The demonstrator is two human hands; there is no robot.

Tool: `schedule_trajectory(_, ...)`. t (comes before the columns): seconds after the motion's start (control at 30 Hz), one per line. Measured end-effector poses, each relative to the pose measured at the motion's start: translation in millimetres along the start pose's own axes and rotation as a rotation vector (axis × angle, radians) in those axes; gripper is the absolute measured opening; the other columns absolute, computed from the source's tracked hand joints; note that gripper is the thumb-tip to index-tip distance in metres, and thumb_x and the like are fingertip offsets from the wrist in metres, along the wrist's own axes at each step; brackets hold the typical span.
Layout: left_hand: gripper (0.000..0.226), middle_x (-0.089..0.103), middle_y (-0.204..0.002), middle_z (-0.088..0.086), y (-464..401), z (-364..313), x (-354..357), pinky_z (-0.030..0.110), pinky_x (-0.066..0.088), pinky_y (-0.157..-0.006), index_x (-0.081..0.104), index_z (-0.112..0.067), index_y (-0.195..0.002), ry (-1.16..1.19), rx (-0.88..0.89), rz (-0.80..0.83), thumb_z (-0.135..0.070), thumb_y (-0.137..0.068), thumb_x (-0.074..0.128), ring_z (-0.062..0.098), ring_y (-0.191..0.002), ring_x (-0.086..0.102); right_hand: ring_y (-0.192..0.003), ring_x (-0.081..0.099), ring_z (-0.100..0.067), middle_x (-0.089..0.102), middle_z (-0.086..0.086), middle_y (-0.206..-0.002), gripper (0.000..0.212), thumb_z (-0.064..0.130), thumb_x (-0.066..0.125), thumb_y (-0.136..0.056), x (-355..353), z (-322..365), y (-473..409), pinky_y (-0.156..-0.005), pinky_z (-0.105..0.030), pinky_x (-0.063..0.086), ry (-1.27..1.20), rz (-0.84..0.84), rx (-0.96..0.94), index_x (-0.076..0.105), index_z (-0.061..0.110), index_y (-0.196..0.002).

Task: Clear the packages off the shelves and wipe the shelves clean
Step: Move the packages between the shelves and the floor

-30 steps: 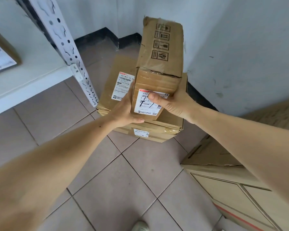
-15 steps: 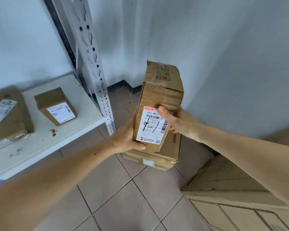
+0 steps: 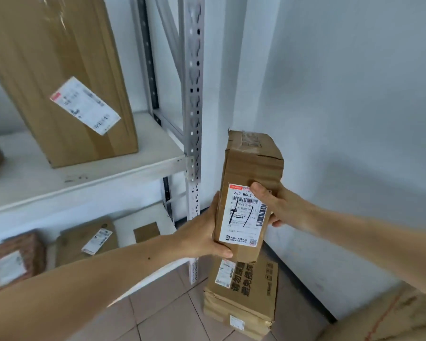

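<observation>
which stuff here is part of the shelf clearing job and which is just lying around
Job: held box, left hand, right hand, big box on upper shelf, packages on lower shelf.
Lying about: floor boxes, corner carton.

Soft, even daylight; faint shadow on the wall (image 3: 354, 168) at 3 o'clock. Motion blur smears the big box (image 3: 59, 82) at 10 o'clock; edges bow.

shelf upright (image 3: 192, 119) left, wall (image 3: 342, 119) right — narrow gap between.

The upper shelf (image 3: 143, 168) bears a large box (image 3: 59, 77); the tiled floor (image 3: 172, 313) bears stacked boxes (image 3: 244, 299) (labelled).
</observation>
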State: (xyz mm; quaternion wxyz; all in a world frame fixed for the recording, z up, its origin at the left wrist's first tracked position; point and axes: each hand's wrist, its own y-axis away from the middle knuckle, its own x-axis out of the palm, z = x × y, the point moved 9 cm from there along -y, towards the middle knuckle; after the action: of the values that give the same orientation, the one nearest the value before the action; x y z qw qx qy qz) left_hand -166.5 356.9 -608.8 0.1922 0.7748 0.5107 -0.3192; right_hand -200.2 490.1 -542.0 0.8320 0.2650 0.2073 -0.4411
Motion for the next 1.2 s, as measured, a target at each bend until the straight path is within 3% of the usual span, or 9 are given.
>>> schedule_trajectory(0.13, 0.118, 0.033, -0.153, -0.021, 23, -50, -56, 0.025, 0.037, -0.112, 0.002, -0.032, -0.155, 0.02, 0.031, -0.058, -0.027, -0.072, 0.086, -0.001, -0.137, 0.036, -0.092, 0.071, -0.013, 0.074, 0.012, -0.1, 0.106, 0.099, 0.03, -0.059, -23, 72, 33, -0.085, -0.035, 0.059, 0.04, -0.017, -0.084, 0.036, 0.031, -0.14)
schedule_trajectory(0.27, 0.116, 0.032, -0.152, -0.028, 49, -92, -107, 0.028, 0.036, -0.114, 0.002, -0.04, -0.153, 0.007, 0.04, -0.128, -0.03, -0.073, 0.085, -0.004, -0.138, 0.034, -0.091, 0.071, -0.014, 0.073, 0.013, -0.105, 0.106, 0.098, 0.03, -0.058, -42, 134, 56, -0.086, -0.036, 0.059, 0.076, -0.028, -0.157, 0.036, 0.032, -0.14)
schedule_trajectory(0.43, 0.12, 0.032, -0.131, -0.051, 85, -136, -179, 0.004, 0.034, -0.1, 0.002, -0.025, -0.155, -0.084, 0.047, -0.236, -0.035, -0.07, 0.086, -0.025, -0.121, 0.037, -0.088, 0.072, -0.016, 0.073, 0.012, -0.098, 0.075, 0.087, 0.029, -0.073, -55, 226, 86, -0.084, -0.039, 0.06, 0.12, -0.07, -0.327, 0.053, 0.035, -0.121)
schedule_trajectory(0.5, 0.117, 0.041, -0.13, -0.041, 102, -149, -208, 0.01, 0.04, -0.101, 0.006, -0.026, -0.153, -0.149, 0.031, -0.293, -0.036, -0.069, 0.088, -0.019, -0.119, 0.044, -0.086, 0.071, -0.016, 0.073, 0.011, -0.096, 0.066, 0.082, 0.028, -0.072, -55, 263, 101, -0.082, -0.037, 0.061, 0.144, -0.095, -0.381, 0.058, 0.037, -0.11)
schedule_trajectory(0.6, 0.12, 0.051, -0.139, -0.018, 130, -164, -250, 0.034, 0.045, -0.106, 0.007, -0.027, -0.154, -0.194, 0.008, -0.373, -0.037, -0.066, 0.089, 0.006, -0.125, 0.051, -0.085, 0.072, -0.016, 0.074, 0.01, -0.093, 0.067, 0.083, 0.027, -0.073, -52, 311, 117, -0.08, -0.035, 0.061, 0.166, -0.139, -0.444, 0.061, 0.036, -0.107)
schedule_trajectory(0.77, 0.139, 0.039, -0.152, -0.012, 198, -193, -317, 0.039, 0.041, -0.111, -0.012, -0.033, -0.154, -0.323, 0.014, -0.476, -0.048, -0.059, 0.088, 0.012, -0.135, 0.043, -0.077, 0.074, -0.015, 0.076, 0.01, -0.087, 0.076, 0.086, 0.024, -0.075, -31, 394, 146, -0.079, -0.037, 0.061, 0.203, -0.194, -0.566, 0.067, 0.032, -0.105)
schedule_trajectory(0.9, 0.138, 0.038, -0.152, -0.009, 268, -215, -370, 0.044, 0.038, -0.113, -0.003, -0.028, -0.154, -0.375, 0.04, -0.543, -0.056, -0.052, 0.086, 0.014, -0.138, 0.039, -0.075, 0.075, -0.017, 0.077, 0.007, -0.084, 0.072, 0.084, 0.025, -0.08, 0, 463, 170, -0.079, -0.038, 0.061, 0.178, -0.237, -0.642, 0.068, 0.031, -0.101)
schedule_trajectory(1.2, 0.125, 0.03, -0.153, -0.004, 421, -258, -464, 0.042, 0.033, -0.116, 0.006, -0.026, -0.154, -0.545, 0.116, -0.621, -0.052, -0.061, 0.084, 0.013, -0.141, 0.032, -0.065, 0.073, -0.018, 0.076, 0.006, -0.074, 0.073, 0.08, 0.026, -0.086, 77, 609, 225, -0.073, -0.037, 0.062, 0.148, -0.297, -0.838, 0.072, 0.024, -0.09)
